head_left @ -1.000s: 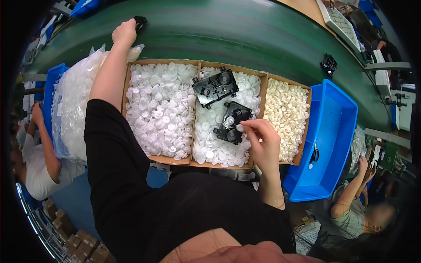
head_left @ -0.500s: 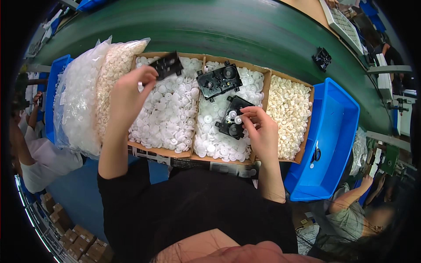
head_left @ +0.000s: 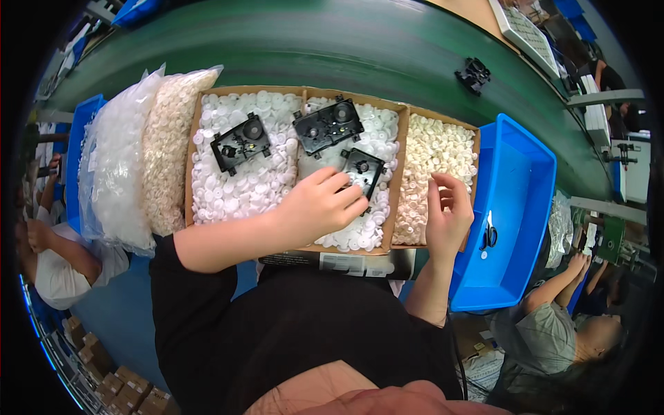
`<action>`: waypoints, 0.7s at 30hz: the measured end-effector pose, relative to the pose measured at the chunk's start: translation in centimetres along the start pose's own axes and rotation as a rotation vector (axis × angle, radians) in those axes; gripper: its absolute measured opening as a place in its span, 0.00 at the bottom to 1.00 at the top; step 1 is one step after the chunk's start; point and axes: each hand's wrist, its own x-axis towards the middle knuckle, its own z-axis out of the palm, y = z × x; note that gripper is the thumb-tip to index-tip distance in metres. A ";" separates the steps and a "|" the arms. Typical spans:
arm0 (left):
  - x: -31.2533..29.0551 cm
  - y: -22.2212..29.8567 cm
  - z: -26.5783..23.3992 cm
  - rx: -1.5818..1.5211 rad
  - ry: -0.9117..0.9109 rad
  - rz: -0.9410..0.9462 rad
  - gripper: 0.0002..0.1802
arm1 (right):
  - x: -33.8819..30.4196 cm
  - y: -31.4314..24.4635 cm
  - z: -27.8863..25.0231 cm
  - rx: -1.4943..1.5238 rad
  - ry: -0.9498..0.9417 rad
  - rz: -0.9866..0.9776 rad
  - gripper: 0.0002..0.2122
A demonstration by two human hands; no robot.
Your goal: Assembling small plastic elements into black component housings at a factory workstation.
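My left hand (head_left: 325, 200) reaches across to a black plastic housing (head_left: 368, 166) lying on the white gears in the middle compartment. Its bent fingers cover the housing's near left part, where translucent white gears show beside the fingertips; the thumb is mostly hidden. Over the cream-coloured parts (head_left: 436, 149), my right hand (head_left: 449, 214) hangs with thumb and fingers curled towards each other. Whether a small part is between them, I cannot make out. A second black housing (head_left: 328, 127) rests above the first, and a third black housing (head_left: 241, 143) lies tilted on the left pile of white gears (head_left: 242, 197).
Plastic bags (head_left: 121, 166) of white and cream parts stand left of the cardboard box (head_left: 395, 166). At right is a blue bin (head_left: 512, 270) with scissors (head_left: 490, 236). Another black assembly (head_left: 474, 75) sits on the green conveyor belt (head_left: 332, 55). Other people work at both sides.
My left hand has let go of a black housing on the left pile and moved right to the middle one. My right hand has moved from that housing to the cream parts.
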 end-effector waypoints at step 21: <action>8.6 -13.6 -4.1 -0.023 0.361 -0.430 0.05 | 1.6 2.5 0.2 -0.405 -0.221 -0.042 0.07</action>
